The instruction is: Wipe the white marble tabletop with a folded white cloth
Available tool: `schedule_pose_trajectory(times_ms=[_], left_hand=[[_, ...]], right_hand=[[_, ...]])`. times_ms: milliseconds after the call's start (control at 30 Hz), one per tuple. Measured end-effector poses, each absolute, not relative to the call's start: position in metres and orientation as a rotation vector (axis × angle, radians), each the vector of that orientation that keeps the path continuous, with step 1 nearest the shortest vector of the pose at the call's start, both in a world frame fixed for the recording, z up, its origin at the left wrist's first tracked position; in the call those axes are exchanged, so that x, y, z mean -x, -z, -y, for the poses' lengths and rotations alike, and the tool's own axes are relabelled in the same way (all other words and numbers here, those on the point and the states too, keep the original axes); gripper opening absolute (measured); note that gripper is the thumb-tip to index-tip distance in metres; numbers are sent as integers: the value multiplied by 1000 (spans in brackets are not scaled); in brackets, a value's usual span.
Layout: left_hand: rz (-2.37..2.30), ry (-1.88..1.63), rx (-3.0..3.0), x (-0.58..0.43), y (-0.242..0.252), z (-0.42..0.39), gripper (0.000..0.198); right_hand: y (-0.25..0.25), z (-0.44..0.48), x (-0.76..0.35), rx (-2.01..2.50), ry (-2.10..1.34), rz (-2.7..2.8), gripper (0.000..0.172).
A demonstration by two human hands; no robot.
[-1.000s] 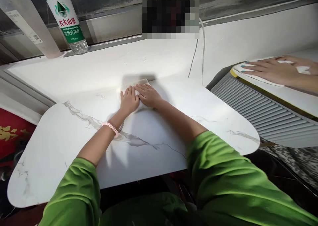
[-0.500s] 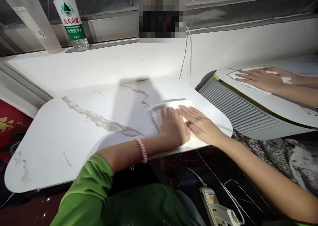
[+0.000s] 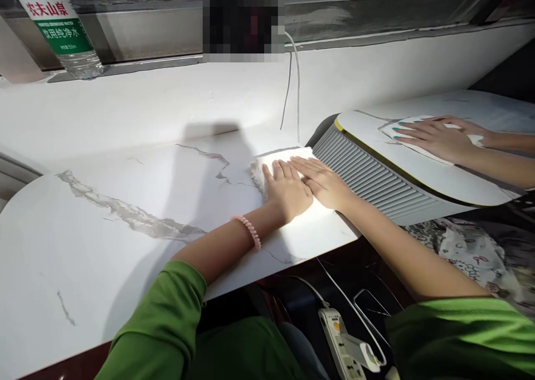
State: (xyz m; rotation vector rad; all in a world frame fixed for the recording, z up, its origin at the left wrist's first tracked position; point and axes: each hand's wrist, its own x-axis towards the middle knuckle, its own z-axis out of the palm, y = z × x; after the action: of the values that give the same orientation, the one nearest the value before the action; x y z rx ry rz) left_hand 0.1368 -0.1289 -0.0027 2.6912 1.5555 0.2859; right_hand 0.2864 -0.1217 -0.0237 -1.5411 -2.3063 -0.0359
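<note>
A white cloth (image 3: 264, 158) lies flat on the white marble-patterned tabletop (image 3: 37, 240), close to its right end. My left hand (image 3: 288, 193) rests palm down on the cloth, fingers stretched out; a pink coiled band (image 3: 249, 230) circles that wrist. Beside it, touching and slightly further back, my right hand (image 3: 324, 180) also presses flat on the cloth with its fingers extended. Neither hand is wrapped around anything. The middle of the cloth is hidden under both hands.
At the right, a co-worker's hands (image 3: 443, 140) lie on another white cloth (image 3: 390, 129) atop a ribbed-sided table (image 3: 376, 162). A water bottle (image 3: 64, 34) stands on the window ledge. Below the front edge sit a power strip (image 3: 336, 335) with cables and a patterned fabric (image 3: 463, 252).
My hands and the cloth have slid back and right across the tabletop, to its right edge. The view has shifted right and closer. Both hands remain flat on the cloth.
</note>
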Motion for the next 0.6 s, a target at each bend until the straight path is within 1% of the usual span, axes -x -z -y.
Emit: schedule_pose_trajectory(times_ms=[133,367,600], left_hand=[[-1560,-262,-2667,-132,2,86,59],[-1614,-337,-2592,-119,2,17,56],[-1563,-166,-2587,-110,-2,-32,57]], right_hand=[[25,74,-279,1551,53,2298,57],[29,-3,-266,1595,21,2296,57],[23,-43,-251,1685,-31,2231,54]])
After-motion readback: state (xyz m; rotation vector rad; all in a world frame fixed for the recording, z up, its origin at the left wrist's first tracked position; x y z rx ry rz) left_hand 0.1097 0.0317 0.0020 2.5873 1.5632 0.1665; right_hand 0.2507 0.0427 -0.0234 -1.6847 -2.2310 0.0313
